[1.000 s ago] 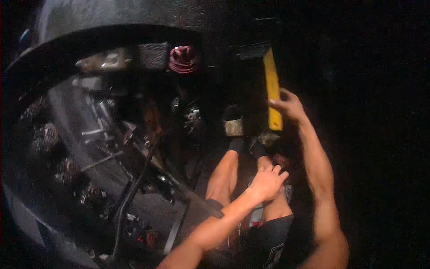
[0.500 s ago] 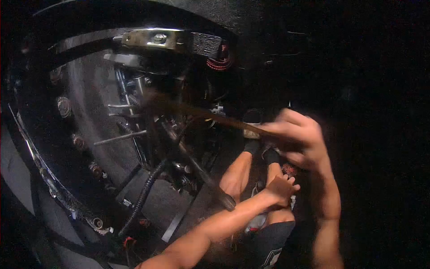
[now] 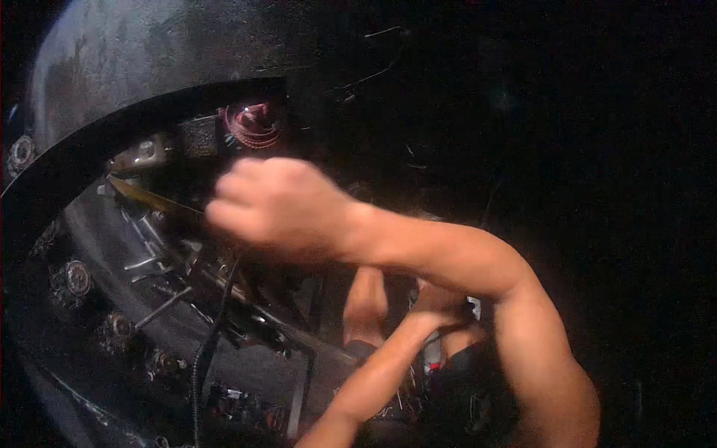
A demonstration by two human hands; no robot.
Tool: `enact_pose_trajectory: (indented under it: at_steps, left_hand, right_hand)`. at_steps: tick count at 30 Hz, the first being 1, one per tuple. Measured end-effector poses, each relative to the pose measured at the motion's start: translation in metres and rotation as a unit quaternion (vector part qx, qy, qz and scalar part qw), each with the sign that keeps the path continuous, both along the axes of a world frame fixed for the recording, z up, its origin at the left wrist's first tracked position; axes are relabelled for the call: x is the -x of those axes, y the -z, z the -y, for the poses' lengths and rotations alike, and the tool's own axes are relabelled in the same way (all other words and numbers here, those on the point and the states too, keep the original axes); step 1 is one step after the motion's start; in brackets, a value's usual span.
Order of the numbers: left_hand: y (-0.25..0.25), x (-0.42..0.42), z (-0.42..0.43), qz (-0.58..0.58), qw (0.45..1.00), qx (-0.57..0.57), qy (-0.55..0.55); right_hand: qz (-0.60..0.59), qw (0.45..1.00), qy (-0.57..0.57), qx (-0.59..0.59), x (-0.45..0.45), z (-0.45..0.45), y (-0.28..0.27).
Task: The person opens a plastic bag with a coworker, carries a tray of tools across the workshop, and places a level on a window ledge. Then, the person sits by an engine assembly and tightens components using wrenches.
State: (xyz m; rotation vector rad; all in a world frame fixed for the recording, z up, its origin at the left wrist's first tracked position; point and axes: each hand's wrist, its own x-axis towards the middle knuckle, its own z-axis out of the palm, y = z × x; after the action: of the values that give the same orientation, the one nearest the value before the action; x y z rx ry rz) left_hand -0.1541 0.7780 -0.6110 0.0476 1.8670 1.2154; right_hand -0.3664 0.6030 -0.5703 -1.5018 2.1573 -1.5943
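My right hand (image 3: 280, 203) is closed round a yellow-handled tool (image 3: 153, 197), blurred by motion. The handle points left from the fist, over the dark metal assembly (image 3: 160, 243). Low in the middle of the view, my left hand (image 3: 441, 305) is beside my leg, partly covered by my right forearm. Its fingers are too shaded and hidden to make out. A red corded bundle (image 3: 254, 127) lies just above my right fist.
A large curved black panel (image 3: 149, 63) spans the upper left. Round metal fittings (image 3: 77, 278) line the left side. A black corrugated hose (image 3: 203, 355) runs down the lower left, near a grey bar (image 3: 302, 381). My bare knee (image 3: 366, 306) shows below my right forearm.
My right hand has swung from the right side to the left with the yellow-handled tool, now across the metal assembly. The camera view has shifted. My left hand stays low near my leg.
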Motion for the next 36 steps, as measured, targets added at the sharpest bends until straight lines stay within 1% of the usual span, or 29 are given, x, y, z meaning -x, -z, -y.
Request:
enact_pose_trajectory:
  at_steps: [1, 2, 3, 4, 5, 6, 7, 8, 9, 10, 14, 17, 20, 23, 26, 28, 30, 32, 33, 34, 36]
  left_hand:
    - [-0.003, 0.002, 0.000, 0.011, 1.000, -0.010, -0.026]
    - [-0.006, 0.004, 0.001, 0.025, 0.998, -0.024, -0.059]
    - [-0.012, 0.013, 0.006, 0.028, 0.999, -0.018, -0.039]
    - [-0.025, 0.036, 0.018, -0.009, 0.997, 0.028, 0.071]
    - [-0.027, 0.050, 0.026, 0.041, 0.990, -0.004, 0.138]
    - [-0.029, 0.054, 0.028, 0.042, 0.992, -0.010, 0.115]
    - [-0.030, 0.055, 0.030, 0.043, 0.995, -0.015, 0.094]
    - [-0.029, 0.056, 0.034, 0.045, 0.996, -0.018, 0.074]
    - [-0.026, 0.057, 0.037, 0.037, 0.997, -0.013, 0.070]
    - [-0.023, 0.057, 0.039, 0.032, 0.997, -0.010, 0.064]
    - [-0.024, 0.061, 0.042, 0.033, 0.998, -0.004, 0.054]
    - [-0.023, 0.065, 0.043, 0.042, 0.996, -0.015, 0.074]
    - [-0.023, 0.070, 0.044, 0.057, 0.990, -0.009, 0.130]
    - [-0.025, 0.083, 0.051, 0.076, 0.983, -0.027, 0.164]
    - [-0.026, 0.072, 0.048, 0.034, 0.997, -0.035, 0.060]
    - [-0.028, 0.071, 0.046, 0.022, 0.999, -0.037, 0.025]
    - [-0.029, 0.069, 0.045, 0.015, 0.999, -0.039, 0.009]
    - [-0.030, 0.068, 0.045, 0.013, 0.999, -0.040, 0.009]
    - [-0.030, 0.075, 0.049, 0.037, 0.996, -0.042, 0.065]
    - [-0.031, 0.075, 0.050, 0.037, 0.996, -0.039, 0.064]
    - [-0.030, 0.072, 0.046, 0.037, 0.997, -0.033, 0.064]
  right_hand:
    - [0.031, 0.999, 0.012, 0.015, 0.010, -0.022, 0.013]
    - [0.064, 0.995, 0.049, 0.053, 0.021, -0.041, 0.032]
    - [0.110, 0.991, 0.080, -0.019, 0.031, -0.063, 0.057]
    - [0.119, 0.977, 0.147, -0.103, 0.037, -0.085, 0.090]
    - [0.195, 0.936, 0.200, -0.216, 0.046, -0.108, 0.121]
    - [0.230, 0.884, 0.197, -0.357, 0.056, -0.134, 0.162]
    - [0.192, 0.846, 0.207, -0.453, 0.056, -0.162, 0.215]
    - [0.231, 0.779, 0.165, -0.559, 0.065, -0.178, 0.236]
    - [0.205, 0.767, 0.150, -0.590, 0.068, -0.189, 0.255]
    - [0.220, 0.730, 0.127, -0.634, 0.080, -0.188, 0.264]
    - [0.067, 0.796, 0.208, -0.565, 0.116, -0.156, 0.301]
    - [0.033, 0.813, 0.175, -0.554, 0.150, -0.115, 0.302]
    - [0.034, 0.762, 0.176, -0.622, 0.162, -0.095, 0.311]
    - [0.057, 0.699, 0.056, -0.711, 0.167, -0.091, 0.299]
    - [0.003, 0.712, -0.015, -0.702, 0.129, -0.115, 0.294]
    - [-0.010, 0.799, 0.042, -0.600, 0.081, -0.143, 0.307]
    - [0.025, 0.842, 0.028, -0.538, 0.040, -0.164, 0.274]
    - [0.141, 0.839, -0.037, -0.524, 0.022, -0.170, 0.220]
    - [0.155, 0.844, -0.040, -0.512, 0.009, -0.178, 0.207]
    - [0.169, 0.849, -0.045, -0.499, -0.003, -0.185, 0.197]
    - [0.218, 0.835, -0.045, -0.503, -0.022, -0.195, 0.183]
